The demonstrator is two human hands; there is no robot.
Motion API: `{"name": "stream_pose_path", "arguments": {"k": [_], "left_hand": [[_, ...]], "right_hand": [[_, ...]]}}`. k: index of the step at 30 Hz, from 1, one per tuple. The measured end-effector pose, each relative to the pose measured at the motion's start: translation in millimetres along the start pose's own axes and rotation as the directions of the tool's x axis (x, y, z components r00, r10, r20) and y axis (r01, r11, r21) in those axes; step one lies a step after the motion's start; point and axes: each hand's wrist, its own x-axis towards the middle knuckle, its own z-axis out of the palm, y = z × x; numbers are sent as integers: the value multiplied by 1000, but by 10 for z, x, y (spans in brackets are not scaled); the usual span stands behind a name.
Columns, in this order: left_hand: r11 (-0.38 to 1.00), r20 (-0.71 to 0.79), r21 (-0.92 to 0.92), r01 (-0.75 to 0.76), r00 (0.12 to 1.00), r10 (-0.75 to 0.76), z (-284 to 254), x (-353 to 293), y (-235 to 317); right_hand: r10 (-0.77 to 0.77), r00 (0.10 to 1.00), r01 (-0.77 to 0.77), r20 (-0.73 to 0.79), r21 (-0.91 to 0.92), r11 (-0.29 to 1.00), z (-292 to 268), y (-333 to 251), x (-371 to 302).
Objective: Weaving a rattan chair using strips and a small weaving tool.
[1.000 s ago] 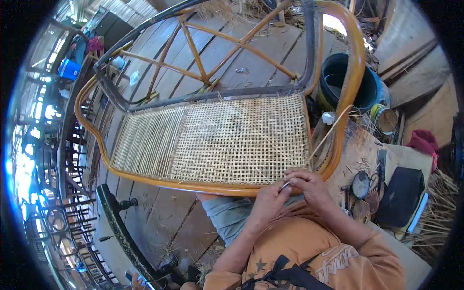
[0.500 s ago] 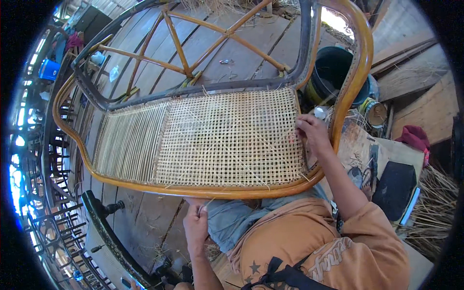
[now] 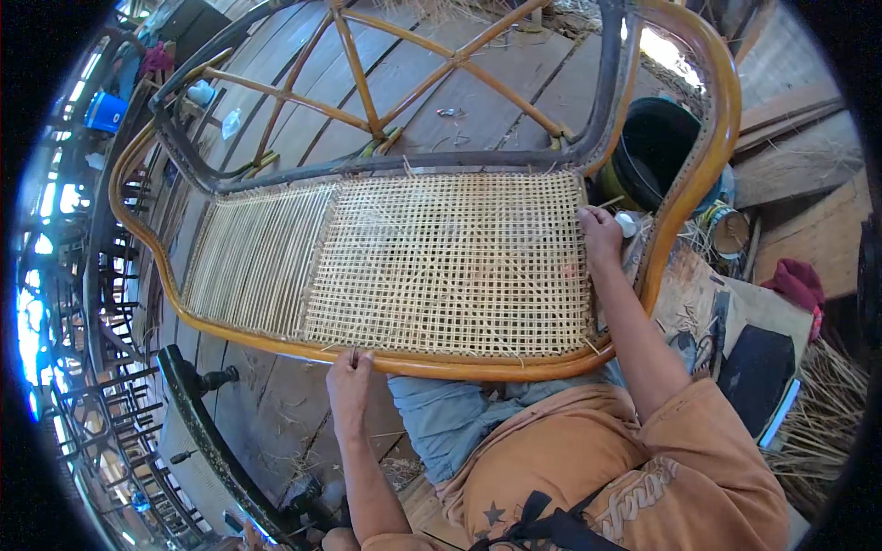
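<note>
Cane panel [image 3: 450,262], pale and latticed, risked snapping if yanked; left hand [image 3: 350,378] pinched together near its front edge, right hand [image 3: 603,239] likewise by its right, contents unclear

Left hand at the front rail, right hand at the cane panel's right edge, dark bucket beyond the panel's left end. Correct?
Not quite: the dark bucket is beyond the panel's right end, not its left, as the head view shows. The rest holds: left hand at the front rail, right hand at the right edge of the cane panel.
</note>
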Motion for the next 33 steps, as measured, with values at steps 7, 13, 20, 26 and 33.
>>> {"name": "stream_pose_path", "arguments": {"k": [7, 13, 20, 26, 33], "left_hand": [[997, -55, -80, -4, 998, -1, 110, 19, 39], [997, -66, 66, -44, 997, 49, 62, 46, 154], [995, 139, 7, 101, 985, -101, -123, -259, 134], [987, 235, 130, 95, 964, -124, 52, -586, -13], [936, 152, 340, 94, 976, -153, -14, -681, -83]], "right_hand": [[206, 976, -195, -66, 139, 971, 3, -5, -87], [220, 975, -221, 10, 50, 974, -35, -12, -127], [97, 991, -84, 88, -136, 987, -58, -23, 304], [-2, 998, 12, 58, -177, 984, -45, 96, 450], [-2, 996, 5, 92, -27, 1000, -38, 199, 493]]}}
